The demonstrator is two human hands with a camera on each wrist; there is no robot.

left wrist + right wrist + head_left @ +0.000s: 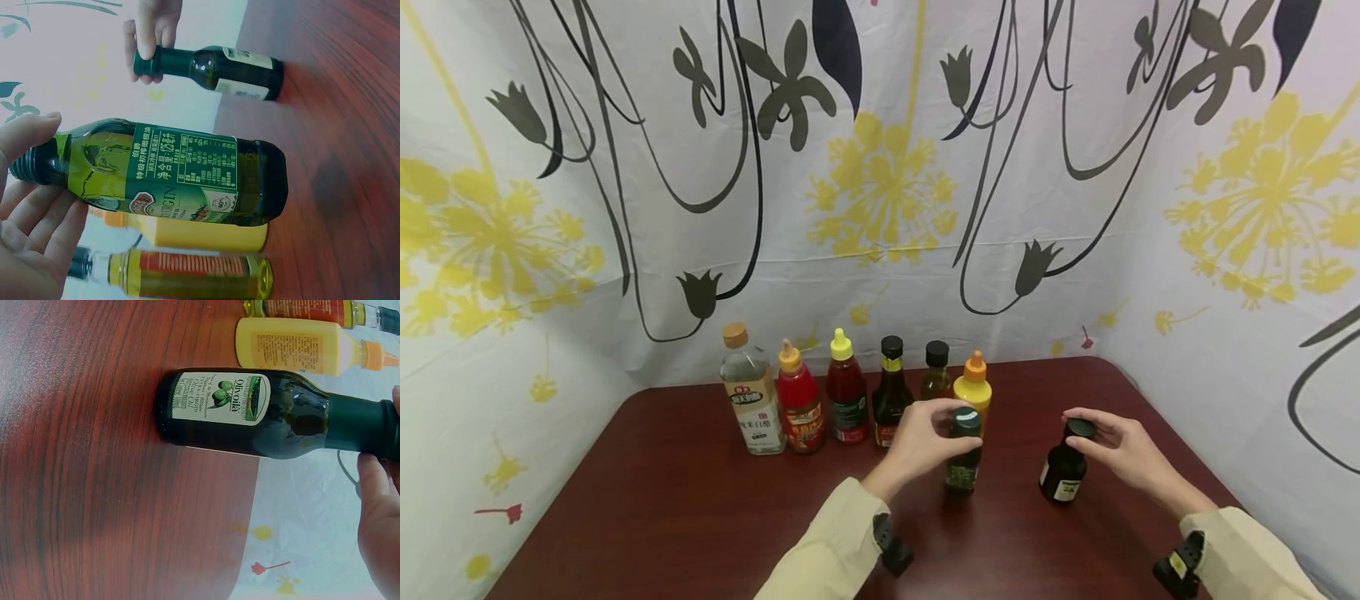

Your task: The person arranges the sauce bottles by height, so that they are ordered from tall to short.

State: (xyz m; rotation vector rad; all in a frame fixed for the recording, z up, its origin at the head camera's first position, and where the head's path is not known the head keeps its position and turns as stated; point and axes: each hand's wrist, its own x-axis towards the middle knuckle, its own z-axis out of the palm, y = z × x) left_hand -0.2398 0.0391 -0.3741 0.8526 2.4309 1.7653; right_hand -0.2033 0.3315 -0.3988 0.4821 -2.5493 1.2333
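My left hand (921,442) grips a green glass olive oil bottle (962,477) near its dark screw cap, thumb on one side and fingers on the other. In the left wrist view this bottle (181,172) shows a green label, and a dark shadow lies on the table apart from its base. To the right, my right hand (1123,450) pinches the capped top of a darker olive oil bottle (1064,473). Its cream label, printed with olives, faces the right wrist view, where the bottle (219,412) stands close over the wood. Both bottles are upright.
Along the back of the dark red table (662,508) stand a white vinegar bottle (756,417), two red sauce squeeze bottles (801,408), a black-capped sauce bottle (891,400), a small oil bottle (936,382) and a yellow squeeze bottle (973,390). Patterned cloth (880,292) hangs behind.
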